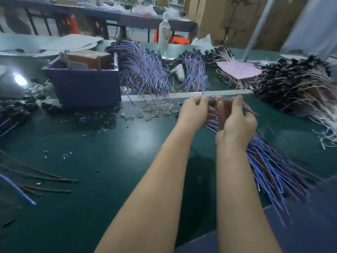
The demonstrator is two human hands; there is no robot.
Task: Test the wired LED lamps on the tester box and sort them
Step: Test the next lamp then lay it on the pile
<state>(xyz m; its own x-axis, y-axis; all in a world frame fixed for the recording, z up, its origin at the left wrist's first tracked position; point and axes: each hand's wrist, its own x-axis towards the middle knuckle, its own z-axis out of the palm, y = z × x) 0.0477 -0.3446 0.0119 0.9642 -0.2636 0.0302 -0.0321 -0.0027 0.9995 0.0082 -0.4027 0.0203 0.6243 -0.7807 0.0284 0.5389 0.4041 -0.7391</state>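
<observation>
Head view records a dark blue box (83, 84) standing on the green surface (109, 152), well left of both grips. Left grip (194, 111) pinches one blue lead (203, 90) at its upper end, just beside the right grip (237, 123), whose fingers curl round the bundle of wired lamps (269, 167). Bundle's long axis runs down and rightward from the right grip, so the left grip is judged nearer the box.

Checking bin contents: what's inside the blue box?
A brown carton and a pale card stick out above the blue box rim. Anything lower is hidden by its front wall.
</observation>
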